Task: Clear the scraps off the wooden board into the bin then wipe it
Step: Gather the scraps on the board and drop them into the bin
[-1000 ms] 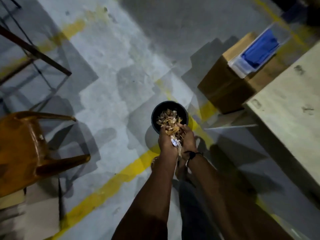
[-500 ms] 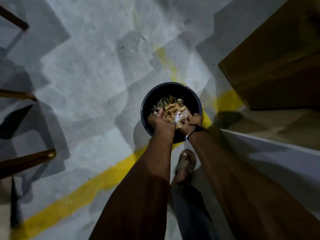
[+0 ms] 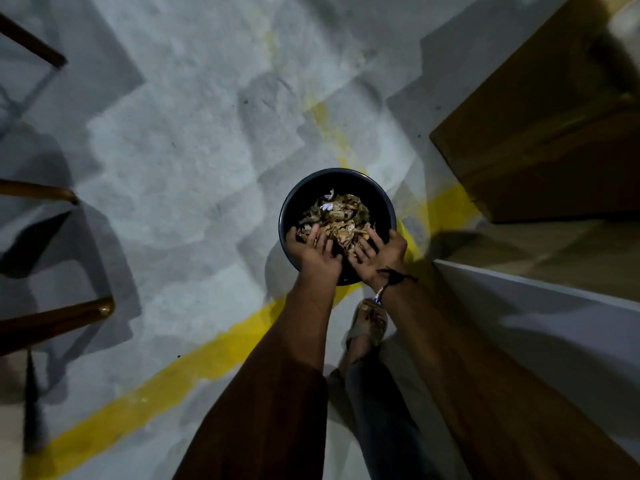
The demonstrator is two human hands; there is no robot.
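Both hands' fingers (image 3: 313, 237) spread, palms up — scraps (image 3: 334, 220) just beyond them, in the bin (image 3: 287, 209).

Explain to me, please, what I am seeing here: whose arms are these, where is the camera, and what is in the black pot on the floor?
No machine here: a person wears the camera on the head, so it looks down along both arms. The left hand and right hand are open, palms up, over a round black bin standing on a grey floor with a yellow painted line. Dry brownish scraps lie in the bin; the hands seem to be letting them fall. A sandalled foot shows below, and a brown box at the right.
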